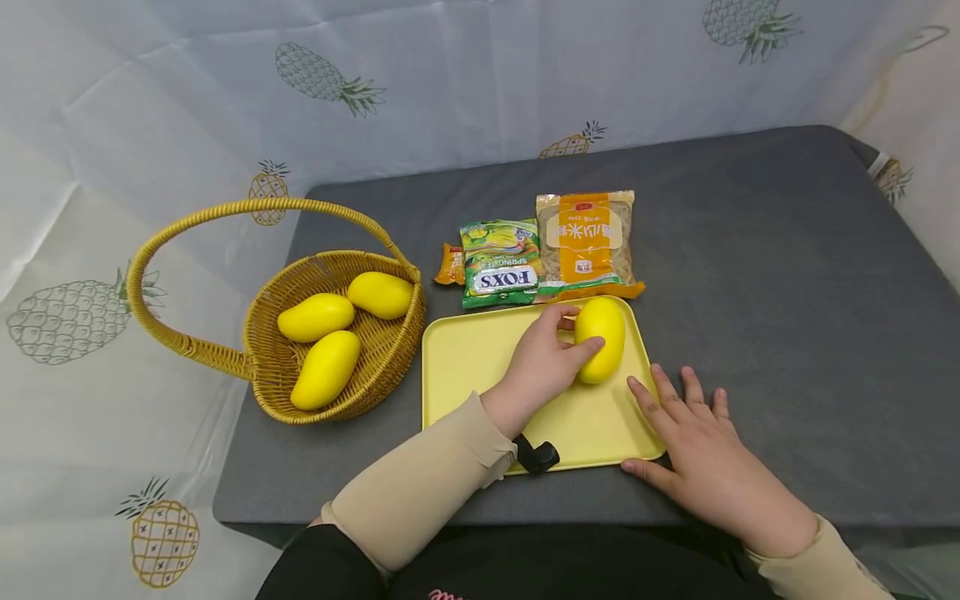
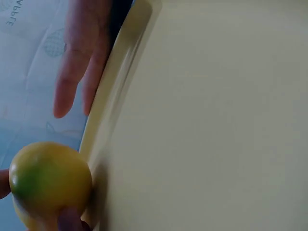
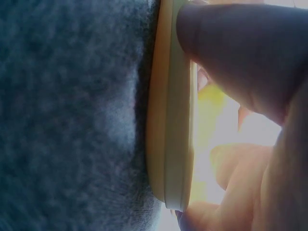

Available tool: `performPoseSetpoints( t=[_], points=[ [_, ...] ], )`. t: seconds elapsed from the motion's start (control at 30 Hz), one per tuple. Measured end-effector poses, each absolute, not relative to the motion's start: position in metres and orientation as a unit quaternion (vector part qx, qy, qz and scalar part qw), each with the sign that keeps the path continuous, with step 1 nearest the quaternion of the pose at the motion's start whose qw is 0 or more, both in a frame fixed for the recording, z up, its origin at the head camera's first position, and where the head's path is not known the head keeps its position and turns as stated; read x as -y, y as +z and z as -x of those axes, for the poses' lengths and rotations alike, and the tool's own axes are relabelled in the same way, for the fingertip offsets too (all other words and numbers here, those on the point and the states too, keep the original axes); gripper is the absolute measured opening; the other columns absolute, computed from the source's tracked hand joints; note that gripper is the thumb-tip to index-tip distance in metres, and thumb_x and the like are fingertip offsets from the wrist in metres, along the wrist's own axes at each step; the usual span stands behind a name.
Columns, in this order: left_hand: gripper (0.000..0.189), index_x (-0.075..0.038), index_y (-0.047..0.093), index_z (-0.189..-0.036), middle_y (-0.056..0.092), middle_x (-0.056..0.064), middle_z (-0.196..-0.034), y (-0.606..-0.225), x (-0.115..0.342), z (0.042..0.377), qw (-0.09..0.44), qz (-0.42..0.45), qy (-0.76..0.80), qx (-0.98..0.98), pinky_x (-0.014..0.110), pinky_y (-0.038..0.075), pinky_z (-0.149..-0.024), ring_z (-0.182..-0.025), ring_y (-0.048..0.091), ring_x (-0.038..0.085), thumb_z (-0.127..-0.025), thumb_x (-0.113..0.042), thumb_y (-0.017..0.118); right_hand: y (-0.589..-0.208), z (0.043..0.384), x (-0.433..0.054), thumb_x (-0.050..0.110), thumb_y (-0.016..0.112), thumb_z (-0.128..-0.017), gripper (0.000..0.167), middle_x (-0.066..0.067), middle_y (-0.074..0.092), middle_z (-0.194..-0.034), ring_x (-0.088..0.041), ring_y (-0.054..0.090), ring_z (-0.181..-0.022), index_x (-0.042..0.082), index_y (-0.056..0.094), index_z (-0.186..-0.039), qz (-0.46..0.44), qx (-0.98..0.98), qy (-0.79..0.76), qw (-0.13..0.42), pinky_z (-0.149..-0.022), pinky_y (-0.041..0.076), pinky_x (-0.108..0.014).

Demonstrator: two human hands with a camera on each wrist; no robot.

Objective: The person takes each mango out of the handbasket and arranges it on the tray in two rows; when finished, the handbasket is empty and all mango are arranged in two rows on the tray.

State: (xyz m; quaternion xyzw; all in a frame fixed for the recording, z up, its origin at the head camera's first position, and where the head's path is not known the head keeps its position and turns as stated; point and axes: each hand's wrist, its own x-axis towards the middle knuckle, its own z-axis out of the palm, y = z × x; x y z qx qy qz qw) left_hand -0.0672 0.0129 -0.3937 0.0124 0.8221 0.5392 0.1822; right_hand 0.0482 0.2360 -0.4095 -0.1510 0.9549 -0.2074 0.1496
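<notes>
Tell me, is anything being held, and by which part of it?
The left hand holds a yellow mango by its side, between thumb and fingers. The right hand is spread at the edge of the tray, gripping nothing.

Worktop (image 1: pixel 787 292): dark grey, matte, near-side corner rounded at left. Directly on it: woven wicker basket (image 1: pixel 401 362) at the left edge, tall hoop handle up and out over that side. Pale yellow rectangular tray (image 1: pixel 472 358), rounded corners, just right of basket, flat, near the front edge. Behind tray, three packs: small orange packet (image 1: pixel 450 265), green FOX'S bag (image 1: pixel 501 260) right beside it, then larger clear-and-orange bag (image 1: pixel 585 237). Last two side by side; can't tell if they touch the tray.
</notes>
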Motion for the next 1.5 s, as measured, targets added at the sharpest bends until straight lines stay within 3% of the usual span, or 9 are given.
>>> performPoseSetpoints(
  t=[0.23,0.53,0.7,0.8,0.93,1.13,1.5],
  points=[
    [0.052,-0.012,0.062,-0.147,0.071,0.007,-0.135,-0.394,-0.018,0.065,0.180,-0.014,0.505,-0.844,0.028,0.058,-0.085,-0.106,0.067,0.015,-0.104,-0.036,0.080,-0.411,-0.048,-0.236,0.059,0.082,-0.094,0.108,-0.029,0.018,-0.181,-0.067,0.006,-0.163,0.019,0.026,-0.178,0.150,-0.952,-0.216,0.154,-0.120,0.005,-0.090],
    [0.059,-0.015,0.058,-0.154,0.072,0.006,-0.137,-0.389,-0.002,0.061,0.192,-0.010,0.487,-0.852,0.036,0.057,-0.093,-0.108,0.068,0.019,-0.103,-0.039,0.079,-0.411,-0.047,-0.236,0.058,0.083,-0.094,0.109,-0.028,0.017,-0.182,-0.066,0.003,-0.164,0.022,0.024,-0.178,0.146,-0.950,-0.221,0.162,-0.121,0.004,-0.089],
    [0.062,-0.018,0.055,-0.157,0.070,0.005,-0.141,-0.375,0.026,0.052,0.184,-0.021,0.492,-0.851,0.037,0.061,-0.086,-0.102,0.072,0.019,-0.104,-0.039,0.079,-0.412,-0.047,-0.236,0.059,0.083,-0.093,0.110,-0.028,0.016,-0.182,-0.066,0.003,-0.163,0.022,0.024,-0.178,0.143,-0.950,-0.223,0.167,-0.121,0.002,-0.089],
    [0.063,-0.017,0.055,-0.158,0.068,0.006,-0.143,-0.361,0.051,0.043,0.152,-0.033,0.496,-0.854,0.039,0.063,-0.083,-0.106,0.074,0.019,-0.104,-0.035,0.079,-0.412,-0.047,-0.236,0.059,0.083,-0.093,0.111,-0.027,0.015,-0.183,-0.066,0.003,-0.163,0.022,0.023,-0.178,0.142,-0.949,-0.225,0.169,-0.122,0.001,-0.089],
    [0.060,-0.014,0.056,-0.156,0.066,0.006,-0.145,-0.340,0.090,0.031,0.073,-0.051,0.468,-0.879,0.043,0.065,-0.089,-0.114,0.074,0.022,-0.103,-0.029,0.081,-0.412,-0.047,-0.236,0.060,0.082,-0.094,0.111,-0.027,0.013,-0.183,-0.066,0.001,-0.163,0.022,0.022,-0.179,0.143,-0.949,-0.224,0.170,-0.122,0.000,-0.088],
    [0.061,-0.009,0.056,-0.155,0.065,0.010,-0.145,-0.316,0.144,0.021,-0.024,-0.018,0.404,-0.914,0.051,0.065,-0.095,-0.116,0.073,0.029,-0.101,-0.023,0.083,-0.412,-0.048,-0.237,0.062,0.080,-0.095,0.111,-0.026,0.010,-0.184,-0.065,-0.002,-0.164,0.024,0.019,-0.179,0.140,-0.948,-0.225,0.175,-0.123,-0.003,-0.087],
    [0.070,-0.007,0.049,-0.164,0.061,0.020,-0.154,-0.313,0.239,0.017,-0.044,0.025,0.330,-0.943,0.064,0.054,-0.110,-0.132,0.064,0.043,-0.102,-0.019,0.081,-0.413,-0.045,-0.239,0.062,0.080,-0.095,0.111,-0.027,0.011,-0.183,-0.067,0.000,-0.163,0.023,0.019,-0.179,0.147,-0.949,-0.222,0.171,-0.122,-0.001,-0.088]
  ],
)
